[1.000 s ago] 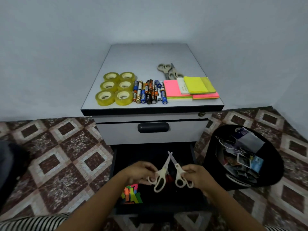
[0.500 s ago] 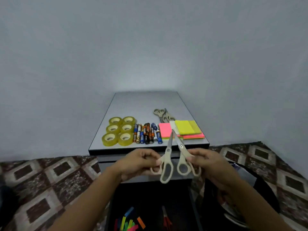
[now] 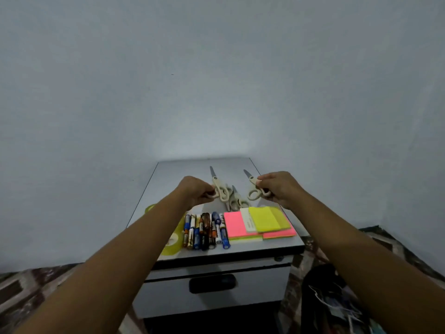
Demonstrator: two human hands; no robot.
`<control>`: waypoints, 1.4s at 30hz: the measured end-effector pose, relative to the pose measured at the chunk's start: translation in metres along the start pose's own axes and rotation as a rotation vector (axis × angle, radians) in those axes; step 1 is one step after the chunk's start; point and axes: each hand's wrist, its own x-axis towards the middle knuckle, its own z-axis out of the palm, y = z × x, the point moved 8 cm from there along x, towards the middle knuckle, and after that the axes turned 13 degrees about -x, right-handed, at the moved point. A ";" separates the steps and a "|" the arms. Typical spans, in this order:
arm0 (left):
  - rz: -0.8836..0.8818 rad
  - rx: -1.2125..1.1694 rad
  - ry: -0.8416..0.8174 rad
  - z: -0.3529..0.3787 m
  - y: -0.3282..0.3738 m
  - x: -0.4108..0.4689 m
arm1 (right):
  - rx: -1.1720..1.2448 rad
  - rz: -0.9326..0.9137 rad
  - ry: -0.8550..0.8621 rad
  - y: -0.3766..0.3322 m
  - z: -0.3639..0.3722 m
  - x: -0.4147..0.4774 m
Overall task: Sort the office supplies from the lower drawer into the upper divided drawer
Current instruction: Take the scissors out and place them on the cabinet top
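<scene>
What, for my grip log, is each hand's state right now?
Left hand: closed, holding the left scissors.
Right hand: closed, holding the right scissors.

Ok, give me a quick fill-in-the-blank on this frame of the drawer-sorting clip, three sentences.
1. The left hand and the right hand each grip a pair of ____.
2. Directly left of the pink sticky notes lies a row of ____.
3. The upper drawer, with its dark handle, is ____.
Missing words: scissors; batteries; closed.
</scene>
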 end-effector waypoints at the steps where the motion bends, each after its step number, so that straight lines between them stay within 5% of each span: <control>1: -0.004 0.037 0.018 -0.003 0.000 0.009 | -0.048 -0.002 0.017 0.001 -0.002 0.009; 15: -0.086 0.329 0.066 -0.025 -0.037 0.086 | -0.476 0.091 0.001 0.050 0.010 0.088; 22: 0.038 0.759 0.061 -0.013 -0.032 0.090 | -0.877 -0.044 0.160 0.041 0.016 0.097; 30: 0.129 0.903 0.016 -0.001 -0.027 0.091 | -0.957 -0.171 0.179 0.040 0.017 0.092; 38: 0.310 0.610 0.021 0.002 -0.005 0.054 | -0.894 -0.309 0.281 0.010 0.010 0.046; 42: 0.313 0.410 -0.109 0.015 -0.002 0.005 | -0.773 -0.404 0.224 -0.007 0.014 0.000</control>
